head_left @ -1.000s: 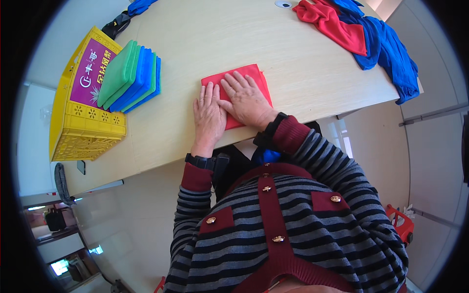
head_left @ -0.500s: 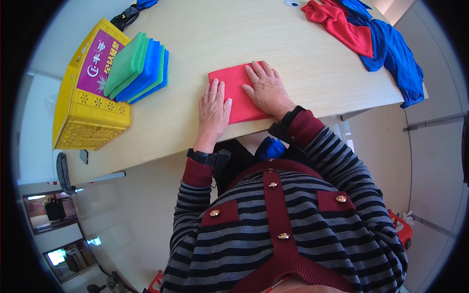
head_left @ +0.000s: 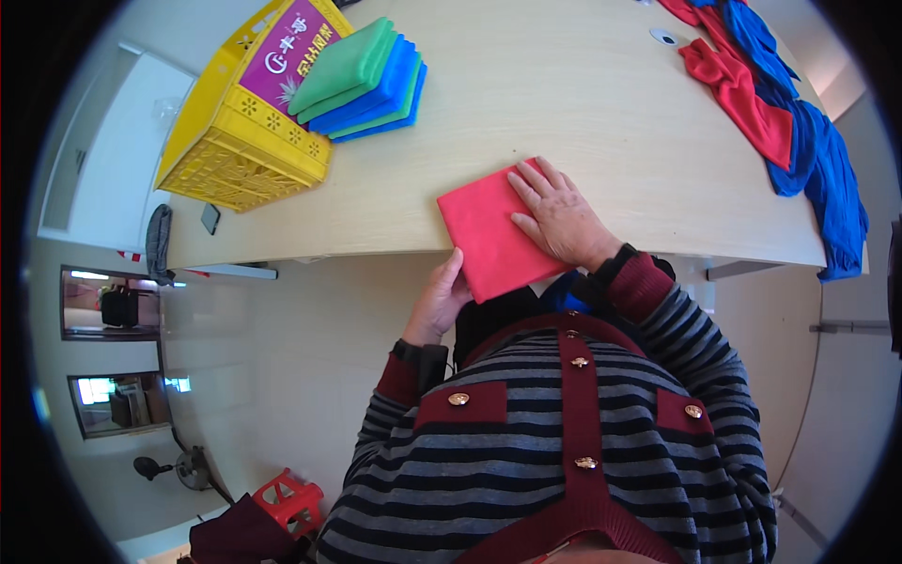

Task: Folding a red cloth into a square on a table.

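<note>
A folded red cloth (head_left: 481, 235) lies at the near edge of the pale wooden table (head_left: 564, 113), its near part hanging past the edge. My right hand (head_left: 556, 216) rests flat on its right half, fingers spread. My left hand (head_left: 440, 299) is below the table edge, its fingers touching the overhanging part of the cloth from the left; whether they pinch it I cannot tell.
A stack of folded green and blue cloths (head_left: 362, 80) leans on a yellow plastic crate (head_left: 246, 141) at the table's left. Loose red and blue cloths (head_left: 780, 113) lie at the far right. A red stool (head_left: 287, 498) stands on the floor.
The red cloth has slid toward me, past the table edge. My left hand left the cloth's top and dropped below the edge. My right hand stays on the cloth.
</note>
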Tool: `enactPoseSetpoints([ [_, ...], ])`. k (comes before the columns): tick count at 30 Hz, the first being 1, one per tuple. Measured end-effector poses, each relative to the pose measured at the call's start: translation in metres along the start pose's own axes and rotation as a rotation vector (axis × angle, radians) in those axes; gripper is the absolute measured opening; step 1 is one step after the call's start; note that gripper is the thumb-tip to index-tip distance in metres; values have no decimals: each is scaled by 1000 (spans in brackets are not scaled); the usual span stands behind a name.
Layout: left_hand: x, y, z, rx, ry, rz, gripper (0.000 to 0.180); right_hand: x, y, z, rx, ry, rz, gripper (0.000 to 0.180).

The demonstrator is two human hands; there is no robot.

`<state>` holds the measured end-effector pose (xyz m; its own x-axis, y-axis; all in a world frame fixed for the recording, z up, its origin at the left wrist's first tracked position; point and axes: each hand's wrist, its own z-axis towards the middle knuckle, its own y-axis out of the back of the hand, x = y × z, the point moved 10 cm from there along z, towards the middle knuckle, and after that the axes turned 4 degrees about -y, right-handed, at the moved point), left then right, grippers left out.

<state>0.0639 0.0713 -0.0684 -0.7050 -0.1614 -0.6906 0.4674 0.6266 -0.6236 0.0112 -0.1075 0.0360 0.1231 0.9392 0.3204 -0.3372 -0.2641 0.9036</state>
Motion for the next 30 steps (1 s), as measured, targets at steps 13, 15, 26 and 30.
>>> enactPoseSetpoints([
  [13,-90,-53,-18,38,-37,351,40,-60,31,-40,-178,-122,225,47],
  [15,-138,-72,-7,25,-90,403,38,-75,42,-48,-223,-142,171,42],
  [26,-419,-108,139,31,-563,178,41,-79,55,-56,-295,-205,73,36],
  [30,-410,1,177,-243,-479,-107,35,-69,54,-49,-291,-183,93,37],
])
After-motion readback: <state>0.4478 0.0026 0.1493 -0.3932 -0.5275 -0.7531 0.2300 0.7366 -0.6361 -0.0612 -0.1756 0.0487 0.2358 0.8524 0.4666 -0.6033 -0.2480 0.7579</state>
